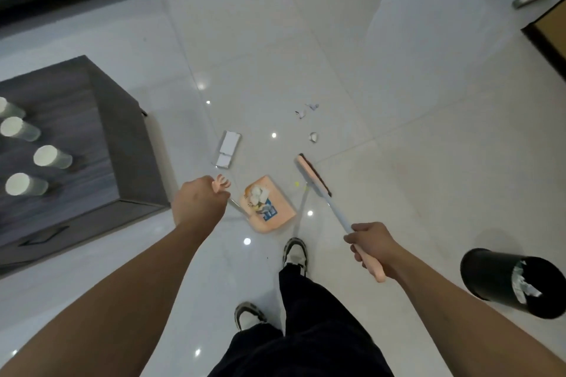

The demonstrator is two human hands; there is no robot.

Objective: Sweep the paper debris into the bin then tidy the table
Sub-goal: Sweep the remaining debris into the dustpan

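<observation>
Scraps of paper lie on the pale tiled floor, three small white bits that I can count, a little way past the broom head and well apart from the bin. A white flat box lies on the tiles too, nearer the table.

One person stands over it all, both bare arms out, two dark-trousered legs and two grey-and-white shoes below. The right hand is curled tight round the pink grip of one long broom, whose pale shaft slants down to a pink head with dark bristles resting on the floor. The left hand is closed round the top of the dustpan's handle, where a pink comb-like end sticks out past the knuckles; how the fingers sit underneath I cannot tell.

The one dustpan is pink, sits on the floor between the two hands and just ahead of the forward shoe, and holds a small heap of crumpled white paper plus a piece with blue print. A tiny yellow fleck lies on the tiles between the pan and the broom head.

One black round bin stands on the floor to the person's right, tilted in this wide view, with crumpled white paper showing inside its mouth.

To the left is one dark grey table, and on its top stand four pale cups in a loose row near the far left edge.
</observation>
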